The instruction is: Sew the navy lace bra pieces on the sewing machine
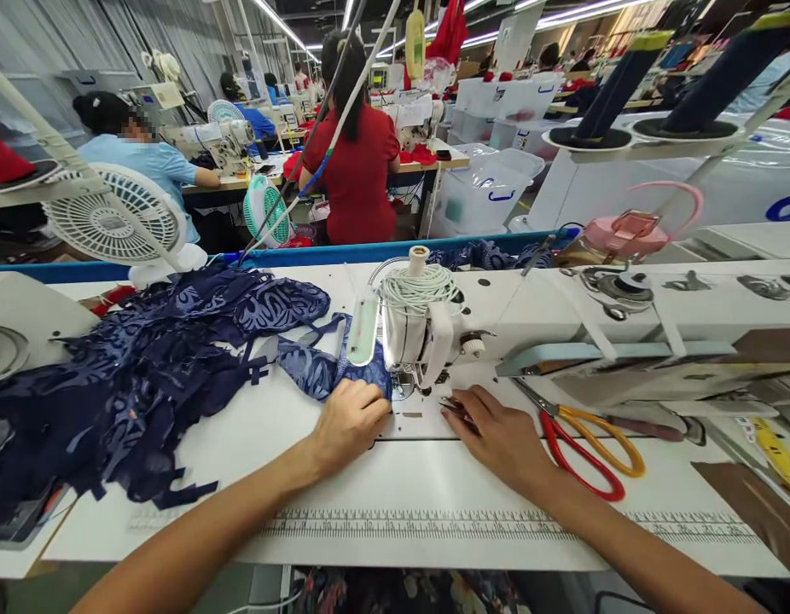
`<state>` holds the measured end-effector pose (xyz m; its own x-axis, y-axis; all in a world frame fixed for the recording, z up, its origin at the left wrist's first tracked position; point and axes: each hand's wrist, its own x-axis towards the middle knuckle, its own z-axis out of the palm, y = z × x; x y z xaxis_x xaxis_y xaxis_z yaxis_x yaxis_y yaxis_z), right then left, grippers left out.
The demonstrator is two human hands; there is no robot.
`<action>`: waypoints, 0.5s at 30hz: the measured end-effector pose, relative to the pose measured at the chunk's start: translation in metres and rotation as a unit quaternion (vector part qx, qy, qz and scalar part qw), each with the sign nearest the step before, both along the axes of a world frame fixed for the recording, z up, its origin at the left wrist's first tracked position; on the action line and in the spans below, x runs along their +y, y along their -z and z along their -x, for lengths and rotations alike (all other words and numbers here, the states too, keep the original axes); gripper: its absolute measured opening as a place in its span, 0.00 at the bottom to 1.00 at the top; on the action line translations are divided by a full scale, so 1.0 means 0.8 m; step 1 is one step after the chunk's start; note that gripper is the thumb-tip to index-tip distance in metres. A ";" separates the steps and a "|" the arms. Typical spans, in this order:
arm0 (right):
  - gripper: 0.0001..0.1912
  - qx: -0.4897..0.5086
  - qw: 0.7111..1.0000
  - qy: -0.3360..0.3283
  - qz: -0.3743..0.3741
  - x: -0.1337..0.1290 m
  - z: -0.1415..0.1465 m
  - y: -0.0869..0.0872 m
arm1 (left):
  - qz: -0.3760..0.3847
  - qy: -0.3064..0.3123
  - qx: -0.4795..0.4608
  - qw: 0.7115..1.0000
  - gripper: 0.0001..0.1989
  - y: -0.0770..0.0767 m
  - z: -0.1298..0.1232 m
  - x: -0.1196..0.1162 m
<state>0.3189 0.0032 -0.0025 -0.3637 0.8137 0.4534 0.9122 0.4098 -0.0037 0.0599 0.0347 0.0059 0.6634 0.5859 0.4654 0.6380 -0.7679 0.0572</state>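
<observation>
Just left of the needle of the white sewing machine [415, 337], my left hand [351, 419] is closed with bent fingers on the edge of a navy patterned lace piece [305, 368]. That piece lies on the machine bed, its right end by the presser foot. To the right of the needle, my right hand [501, 433] rests on the bed, closed around small dark thread snips [459, 412] whose tips point left. The fingers hide most of the snips. A large pile of navy fabric pieces [171, 341] spreads over the left of the table.
Scissors with red and orange handles [590, 448] lie beside my right forearm. A printed ruler [421, 524] runs along the table's front. A white fan [117, 213] stands at the back left. A pink-lidded container [629, 232] sits behind the machine. People sew farther off.
</observation>
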 end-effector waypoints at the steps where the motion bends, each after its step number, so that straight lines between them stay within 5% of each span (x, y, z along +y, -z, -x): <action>1: 0.17 -0.019 1.000 0.001 -0.006 0.002 0.000 -0.003 | 0.015 -0.001 -0.006 1.000 0.10 -0.001 0.000 -0.003; 8: 0.12 -0.052 0.995 -0.074 -0.040 0.003 0.025 -0.033 | -0.006 0.048 0.000 0.999 0.10 -0.005 0.012 -0.013; 15: 0.17 -0.003 0.982 -0.187 0.032 0.005 0.056 -0.030 | 0.062 0.080 0.047 0.994 0.16 -0.003 0.025 -0.007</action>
